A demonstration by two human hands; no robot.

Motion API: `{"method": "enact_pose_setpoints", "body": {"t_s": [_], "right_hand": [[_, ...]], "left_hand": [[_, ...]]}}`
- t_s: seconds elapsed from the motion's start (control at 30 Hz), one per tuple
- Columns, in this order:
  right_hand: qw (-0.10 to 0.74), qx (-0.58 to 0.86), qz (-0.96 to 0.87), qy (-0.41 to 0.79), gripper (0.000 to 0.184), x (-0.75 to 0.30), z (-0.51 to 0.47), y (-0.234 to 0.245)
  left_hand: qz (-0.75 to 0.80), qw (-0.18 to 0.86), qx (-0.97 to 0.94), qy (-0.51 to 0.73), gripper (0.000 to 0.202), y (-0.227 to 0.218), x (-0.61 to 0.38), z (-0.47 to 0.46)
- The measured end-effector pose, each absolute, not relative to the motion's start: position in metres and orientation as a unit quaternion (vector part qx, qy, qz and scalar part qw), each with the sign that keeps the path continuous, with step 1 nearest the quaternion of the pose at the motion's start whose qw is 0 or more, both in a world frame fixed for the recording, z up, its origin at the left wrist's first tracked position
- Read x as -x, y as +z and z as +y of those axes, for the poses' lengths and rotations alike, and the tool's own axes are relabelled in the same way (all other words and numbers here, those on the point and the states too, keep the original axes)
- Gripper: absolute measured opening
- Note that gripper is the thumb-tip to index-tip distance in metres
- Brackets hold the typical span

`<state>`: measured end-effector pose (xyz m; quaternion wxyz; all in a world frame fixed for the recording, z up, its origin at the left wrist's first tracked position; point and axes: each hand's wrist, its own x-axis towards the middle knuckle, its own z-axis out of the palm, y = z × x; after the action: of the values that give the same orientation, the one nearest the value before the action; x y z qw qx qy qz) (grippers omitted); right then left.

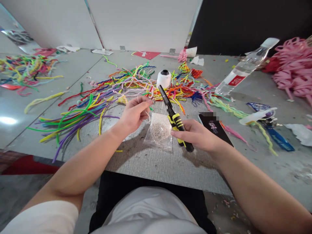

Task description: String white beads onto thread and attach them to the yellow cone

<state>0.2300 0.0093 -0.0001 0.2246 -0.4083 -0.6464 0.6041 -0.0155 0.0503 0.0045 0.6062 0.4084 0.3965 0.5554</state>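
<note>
My left hand (136,112) is closed in a pinch on a thin pale strand, too fine to tell whether wire or thread. A short pale cord end shows below its fingers. My right hand (192,133) is wrapped around the black and yellow handles of long-nose pliers (175,122). Their dark tip points up and away, beside the strand at the left fingertips; whether the jaws grip it I cannot tell. Beneath and between both hands lies a clear plastic bag (159,130) of small silvery pieces. Just beyond the pliers' tip stands a white spool (164,79) with a black top.
Multicoloured cords (97,104) spread across the grey table (136,165). At right are a black phone (215,128), a tilted water bottle (246,68), a white-tipped applicator (258,116), a blue strap (279,138) and a pink ribbon pile (292,71). White panels (146,24) stand behind.
</note>
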Motion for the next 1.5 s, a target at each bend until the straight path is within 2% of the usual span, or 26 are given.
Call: {"method": "enact_pose_setpoints", "body": {"t_s": [0.37, 0.53, 0.8, 1.1, 1.5], "right_hand": [[0.146, 0.352, -0.633, 0.674, 0.054, -0.225, 0.001, 0.005], [0.133, 0.335, -0.652, 0.667, 0.058, -0.219, -0.005, 0.005], [0.137, 0.342, -0.649, 0.666, 0.06, -0.215, -0.008, 0.0], [0.135, 0.393, -0.645, 0.641, 0.071, -0.215, -0.009, -0.001], [0.137, 0.42, -0.64, 0.629, 0.069, -0.215, -0.01, 0.0]], "left_hand": [[0.352, 0.616, -0.404, 0.577, 0.031, 0.005, 0.018, 0.053], [0.364, 0.601, -0.405, 0.586, 0.025, 0.003, 0.016, 0.051], [0.382, 0.58, -0.395, 0.601, 0.025, 0.005, 0.013, 0.048], [0.391, 0.585, -0.381, 0.599, 0.027, 0.003, 0.014, 0.05], [0.392, 0.578, -0.376, 0.608, 0.028, -0.001, 0.015, 0.054]]}}
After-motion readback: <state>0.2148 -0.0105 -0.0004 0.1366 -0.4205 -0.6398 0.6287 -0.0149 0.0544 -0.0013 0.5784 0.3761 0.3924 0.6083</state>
